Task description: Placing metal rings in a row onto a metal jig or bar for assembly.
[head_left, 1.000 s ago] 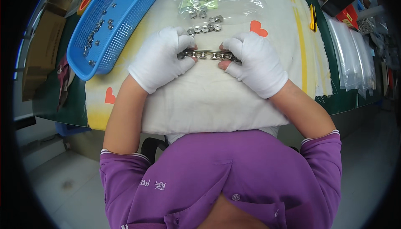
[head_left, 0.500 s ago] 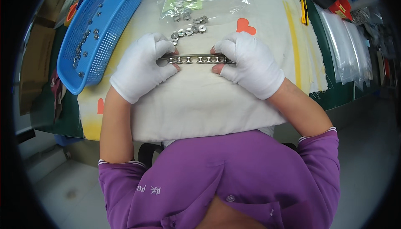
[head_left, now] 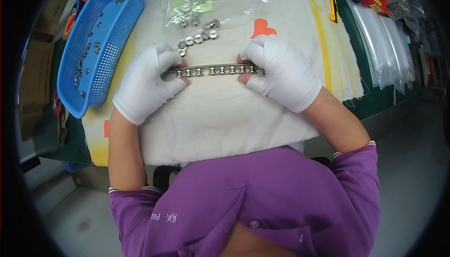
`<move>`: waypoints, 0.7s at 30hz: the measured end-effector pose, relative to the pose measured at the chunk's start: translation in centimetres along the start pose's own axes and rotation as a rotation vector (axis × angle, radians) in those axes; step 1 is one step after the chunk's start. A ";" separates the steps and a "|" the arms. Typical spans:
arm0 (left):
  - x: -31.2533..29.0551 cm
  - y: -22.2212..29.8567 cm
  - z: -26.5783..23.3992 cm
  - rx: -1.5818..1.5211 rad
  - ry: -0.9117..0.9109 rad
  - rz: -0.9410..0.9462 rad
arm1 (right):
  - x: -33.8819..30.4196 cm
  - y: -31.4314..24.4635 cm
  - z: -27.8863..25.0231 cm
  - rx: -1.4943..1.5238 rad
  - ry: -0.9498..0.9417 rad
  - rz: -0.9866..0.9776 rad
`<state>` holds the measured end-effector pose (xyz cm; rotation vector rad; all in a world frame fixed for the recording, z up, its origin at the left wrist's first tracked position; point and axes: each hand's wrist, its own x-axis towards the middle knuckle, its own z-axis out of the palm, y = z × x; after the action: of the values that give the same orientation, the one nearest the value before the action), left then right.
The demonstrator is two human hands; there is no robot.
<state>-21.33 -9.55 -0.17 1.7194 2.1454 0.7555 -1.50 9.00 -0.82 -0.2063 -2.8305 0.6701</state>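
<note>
Both my hands wear white gloves with bare fingertips. Between them I hold a narrow metal rail [head_left: 217, 71] level above the white cloth, with a row of several small shiny spool-shaped pieces along it. My left hand [head_left: 146, 82] pinches its left end between thumb and fingers. At the opposite end my right hand [head_left: 282, 73] grips it the same way; the tips of the rail are partly covered by the gloves. Just beyond the rail, loose round metal pieces [head_left: 213, 34] lie in a crooked line on the cloth, nearest my left fingertips.
A blue perforated basket [head_left: 125, 39] with several metal pieces stands at the left. Farther back lies a clear plastic bag [head_left: 239, 11] with a green label and more round pieces. A yellow cutter [head_left: 333, 6] and a stack of clear bags [head_left: 375, 46] are at the right.
The gap between my hands has widened, and more of the rail shows between them. My right hand has shifted rightward over the cloth. The whole view has shifted slightly.
</note>
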 end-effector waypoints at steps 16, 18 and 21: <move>-0.1 -0.1 -0.7 -0.020 -0.032 -0.054 | -0.9 2.0 -1.7 0.209 -0.017 -0.061; 0.0 -0.1 -0.8 -0.019 -0.043 -0.061 | -1.1 2.4 -2.1 0.257 -0.096 0.067; -0.1 -0.1 -0.8 -0.008 -0.045 -0.063 | -0.8 1.8 -2.5 0.227 -0.172 0.146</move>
<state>-21.82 -9.81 0.47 1.6411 2.1521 0.7015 0.00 11.52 0.37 -0.3321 -2.8878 1.0818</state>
